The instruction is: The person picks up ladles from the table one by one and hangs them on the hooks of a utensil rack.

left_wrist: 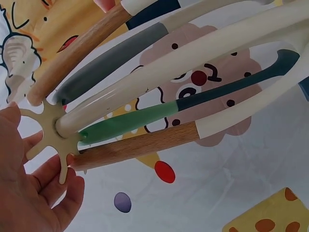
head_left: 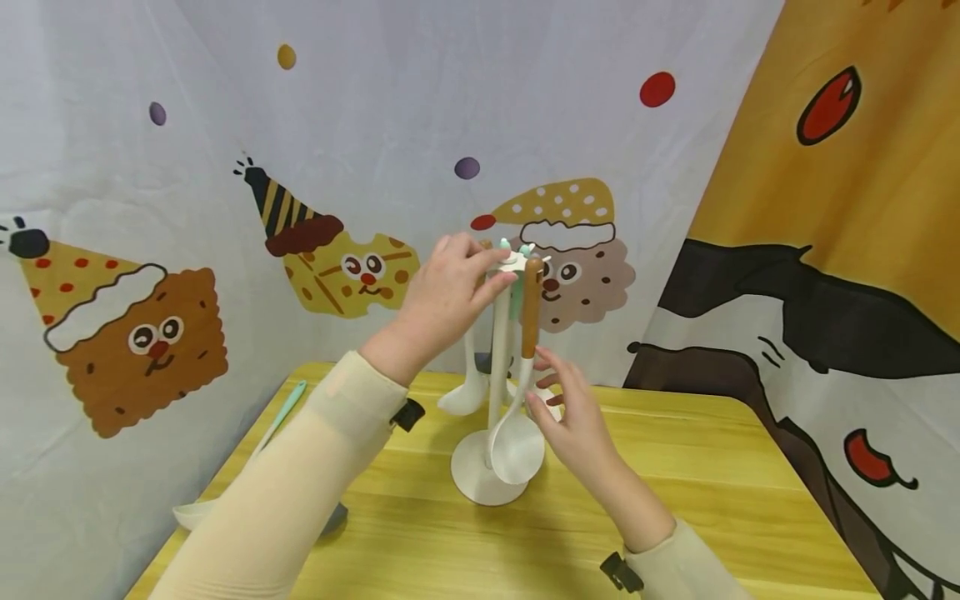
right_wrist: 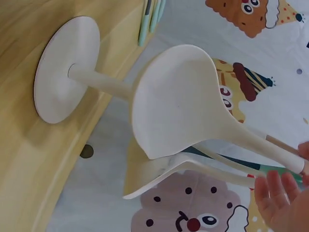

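A white utensil stand (head_left: 501,358) with a round base (head_left: 468,475) stands upright on the table, a ring of hooks at its top. My left hand (head_left: 442,283) grips that hook ring (left_wrist: 50,128), fingers curled behind it. From the near hook hangs a white ladle (right_wrist: 178,101) with a wooden handle (head_left: 531,308). My right hand (head_left: 573,417) is beside the ladle's neck, fingers apart and loosely bent, fingertips close to it. Around the post hang other utensils, among them one with a green handle (left_wrist: 130,122) and one with a grey handle (left_wrist: 113,60).
Left of the stand, partly behind my left sleeve (head_left: 300,467), more utensils lie on the wooden table (head_left: 660,492); one has a mint handle (head_left: 288,404). A cloth printed with cartoon food (head_left: 360,275) hangs behind the table's far edge.
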The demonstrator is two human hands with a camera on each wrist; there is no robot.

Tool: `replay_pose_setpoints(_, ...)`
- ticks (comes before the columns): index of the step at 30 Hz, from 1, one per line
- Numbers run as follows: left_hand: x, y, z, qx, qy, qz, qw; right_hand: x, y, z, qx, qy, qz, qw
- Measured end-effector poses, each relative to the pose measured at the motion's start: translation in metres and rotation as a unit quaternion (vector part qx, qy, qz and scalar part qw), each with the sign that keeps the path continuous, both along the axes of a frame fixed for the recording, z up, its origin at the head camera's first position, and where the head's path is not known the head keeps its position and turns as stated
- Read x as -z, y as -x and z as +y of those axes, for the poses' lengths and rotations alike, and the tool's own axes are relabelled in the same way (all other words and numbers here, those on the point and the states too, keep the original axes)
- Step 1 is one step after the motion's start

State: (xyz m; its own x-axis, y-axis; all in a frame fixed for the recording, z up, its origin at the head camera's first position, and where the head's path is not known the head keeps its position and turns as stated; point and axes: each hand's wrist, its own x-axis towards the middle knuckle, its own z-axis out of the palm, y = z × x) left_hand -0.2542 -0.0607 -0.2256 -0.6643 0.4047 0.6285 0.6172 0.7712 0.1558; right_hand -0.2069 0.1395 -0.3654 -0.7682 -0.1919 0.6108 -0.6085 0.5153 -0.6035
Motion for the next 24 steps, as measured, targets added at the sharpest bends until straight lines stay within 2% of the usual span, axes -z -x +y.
replay_pose_setpoints(4, 0.001, -0.002, 0.002, 0.001, -0.003, -0.001, 1.0000, -0.004, 0.001, -0.001, 0.027, -0.004, 0.015, 0.9995)
replay_pose_setpoints(8, 0.005, -0.001, 0.002, 0.014, -0.047, -0.005, 0.9988, -0.016, 0.003, -0.001, 0.023, -0.001, 0.025, 0.9994)
replay_pose_setpoints(11, 0.009, 0.001, 0.001, 0.041, -0.086, -0.008, 0.9954, -0.031, 0.005, 0.001, 0.016, 0.007, 0.039, 0.9991)
replay_pose_setpoints(16, 0.017, 0.001, -0.006, 0.086, -0.124, 0.004, 0.9884, -0.058, 0.011, 0.009, 0.016, 0.004, 0.081, 0.9965)
replay_pose_setpoints(20, 0.027, -0.001, -0.020, 0.090, -0.161, 0.015, 0.9827, -0.084, 0.015, 0.020, 0.000, -0.031, 0.099, 0.9946)
replay_pose_setpoints(24, 0.046, -0.002, -0.044, 0.081, -0.182, -0.007, 0.9799, -0.110, 0.025, 0.028, -0.028, -0.102, 0.105, 0.9888)
